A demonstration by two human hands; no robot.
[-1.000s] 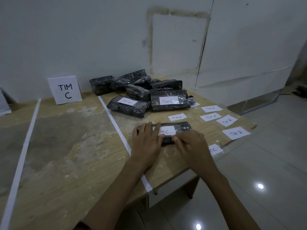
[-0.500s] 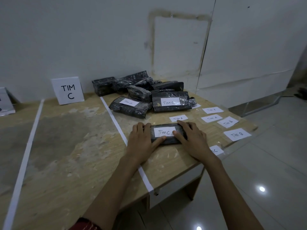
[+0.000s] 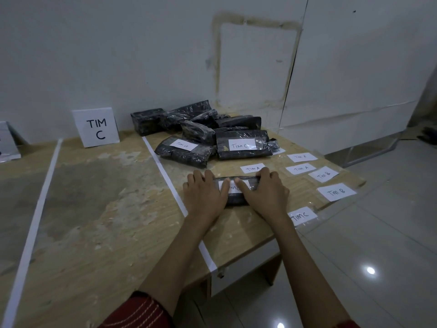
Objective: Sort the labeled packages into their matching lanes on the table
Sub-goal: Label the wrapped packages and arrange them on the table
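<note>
Pick-up step: our left hand (image 3: 204, 194) and right hand (image 3: 264, 192) clasp the TIM C package (image 3: 236, 198), just right of the tape line (image 3: 165, 171); next, we judge, carry it left into the TIM C lane (image 3: 99, 197).

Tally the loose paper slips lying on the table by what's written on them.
Tim A slips: 3
Tim B slips: 2
Tim C slip: 1
Unreadable slip, half under a package: 1
Total: 7
</note>
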